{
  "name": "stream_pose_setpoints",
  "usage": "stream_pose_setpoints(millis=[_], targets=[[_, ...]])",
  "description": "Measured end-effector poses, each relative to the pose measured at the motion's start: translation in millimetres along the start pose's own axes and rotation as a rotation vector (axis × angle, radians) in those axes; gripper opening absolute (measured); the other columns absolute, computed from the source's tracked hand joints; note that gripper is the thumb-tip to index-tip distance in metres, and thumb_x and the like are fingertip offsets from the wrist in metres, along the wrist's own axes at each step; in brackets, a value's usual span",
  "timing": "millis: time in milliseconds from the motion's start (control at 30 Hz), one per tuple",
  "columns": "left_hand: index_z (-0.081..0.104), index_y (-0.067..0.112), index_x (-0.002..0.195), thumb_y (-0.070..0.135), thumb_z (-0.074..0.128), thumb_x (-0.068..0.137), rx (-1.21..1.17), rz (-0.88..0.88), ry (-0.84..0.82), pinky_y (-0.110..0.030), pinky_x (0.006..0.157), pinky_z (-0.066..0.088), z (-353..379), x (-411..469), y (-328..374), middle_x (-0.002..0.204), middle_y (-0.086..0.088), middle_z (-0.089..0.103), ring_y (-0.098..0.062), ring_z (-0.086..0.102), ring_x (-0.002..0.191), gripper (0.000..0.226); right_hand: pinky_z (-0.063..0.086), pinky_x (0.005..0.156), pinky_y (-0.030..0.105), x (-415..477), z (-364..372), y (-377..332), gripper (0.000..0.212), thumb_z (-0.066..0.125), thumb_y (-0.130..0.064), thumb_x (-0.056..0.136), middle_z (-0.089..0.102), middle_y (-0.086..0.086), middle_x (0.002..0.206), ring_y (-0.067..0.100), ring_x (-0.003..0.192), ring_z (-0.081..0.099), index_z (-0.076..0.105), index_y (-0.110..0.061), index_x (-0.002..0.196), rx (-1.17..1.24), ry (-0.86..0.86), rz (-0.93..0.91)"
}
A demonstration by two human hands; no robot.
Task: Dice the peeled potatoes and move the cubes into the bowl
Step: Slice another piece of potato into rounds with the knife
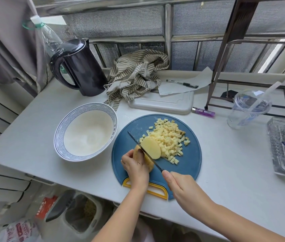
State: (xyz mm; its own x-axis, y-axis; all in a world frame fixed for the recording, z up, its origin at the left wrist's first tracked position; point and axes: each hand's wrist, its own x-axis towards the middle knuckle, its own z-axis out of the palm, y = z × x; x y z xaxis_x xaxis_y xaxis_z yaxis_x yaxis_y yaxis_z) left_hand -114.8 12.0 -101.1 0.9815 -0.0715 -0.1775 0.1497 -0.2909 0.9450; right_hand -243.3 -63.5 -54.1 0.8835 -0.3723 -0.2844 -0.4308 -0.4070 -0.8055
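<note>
Here left fingers (129, 155) grip the potato (151, 148), right fingers (167, 176) clasp the knife (135, 140).

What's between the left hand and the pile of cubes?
Head view: the potato the left hand holds, the knife, then a cut slice beside the cubes.

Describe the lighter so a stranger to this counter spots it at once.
Find the round blue cutting board in the middle of the white counter. Just beyond its far edge lies a white rectangular board, and the lighter lies flat on the counter at that board's near right corner. It is the only purple thing there, small and slim, unlike the black pen farther back.
</note>
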Motion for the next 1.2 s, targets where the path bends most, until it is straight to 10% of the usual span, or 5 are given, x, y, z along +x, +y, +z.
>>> stream_pose_setpoints(millis=[233,400,1200], targets=[[0.051,0.006,0.107,0.072,0.038,0.067,0.03,0.016,-0.032,-0.024,0.085,0.032,-2,3,-4,0.107,-0.002,0.044,-0.012,0.042,0.101,0.079,0.037,0.068,0.037,1,1,-2,0.056,0.014,-0.063,0.088,0.04,-0.001,0.063,0.015,0.061,0.039,0.037,-0.016,0.069,-0.098,-0.037,-0.015],[0.05,0.007,0.108,0.036,0.05,0.096,0.071,0.003,-0.027,-0.026,0.088,0.034,-2,5,-5,0.107,-0.002,0.045,-0.018,0.044,0.108,0.031,0.038,0.068,0.036,0,3,-5,0.051,0.016,-0.06,0.093,0.043,-0.001,0.065,0.017,0.063,0.043,0.037,-0.018,0.072,-0.146,-0.029,-0.012],[0.043,0.013,0.104,0.034,0.049,0.097,0.025,-0.019,-0.002,-0.027,0.089,0.04,2,1,-2,0.105,0.002,0.04,-0.014,0.048,0.102,0.023,0.029,0.06,0.027,8,-8,-10,0.054,0.013,-0.057,0.095,0.037,-0.001,0.065,0.011,0.059,0.033,0.034,-0.015,0.069,-0.105,-0.099,0.037]])
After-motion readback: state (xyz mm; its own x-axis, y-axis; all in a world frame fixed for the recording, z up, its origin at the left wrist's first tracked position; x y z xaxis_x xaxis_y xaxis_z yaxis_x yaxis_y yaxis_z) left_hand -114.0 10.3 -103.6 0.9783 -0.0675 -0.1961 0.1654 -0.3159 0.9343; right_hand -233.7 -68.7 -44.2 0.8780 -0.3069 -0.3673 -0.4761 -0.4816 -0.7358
